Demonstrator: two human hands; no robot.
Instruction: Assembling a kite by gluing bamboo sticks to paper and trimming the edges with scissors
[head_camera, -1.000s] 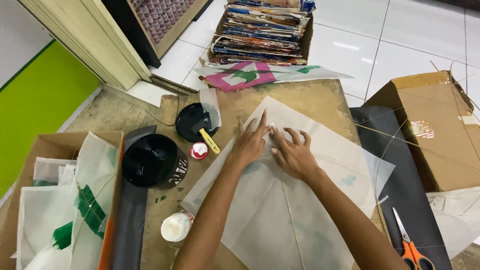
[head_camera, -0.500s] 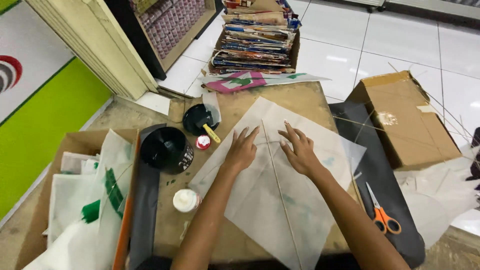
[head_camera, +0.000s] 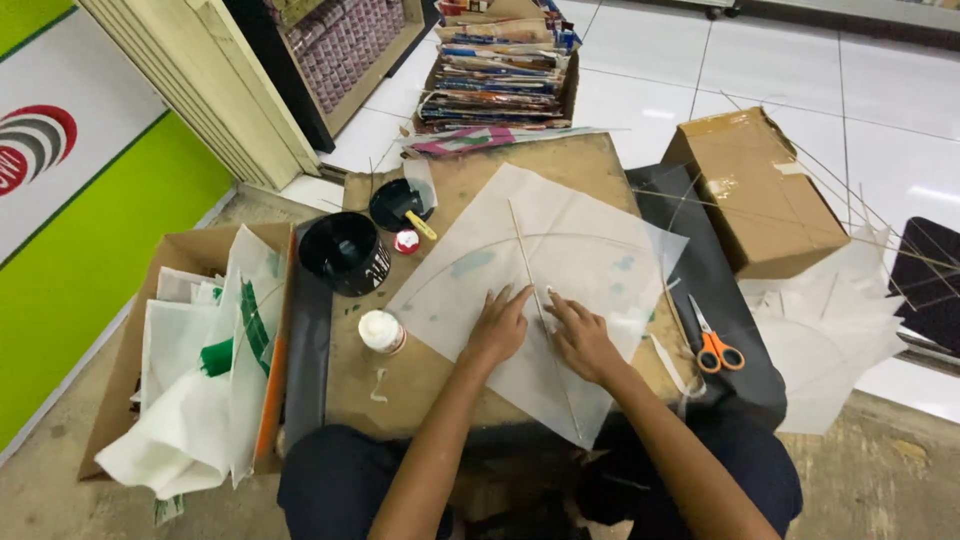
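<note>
Two hands lie flat on the work: our left hand (head_camera: 497, 328) and right hand (head_camera: 582, 341) both rest palm down, fingers spread, gripping nothing, on a diamond-shaped sheet of thin white paper (head_camera: 560, 260). We note the sheet lies on a brown board (head_camera: 560, 165) in front of our knees, one corner pointing toward us. A thin stick (head_camera: 528, 265) runs along the sheet's long axis, and the hands press on either side of it near its lower part. A second, curved stick (head_camera: 560, 238) arcs across the upper half. Left of the sheet, just beside the left forearm, stands a small white-capped bottle (head_camera: 381, 331); beyond it a black pot (head_camera: 345, 252) and a black lid (head_camera: 395, 203) holding a yellow-handled tool. Right of the sheet, orange-handled scissors (head_camera: 715, 345) lie on a dark mat, apart from the right hand. A cardboard box (head_camera: 755, 195) sits further right, and a box of finished white sheets (head_camera: 195, 350) sits at far left.
</note>
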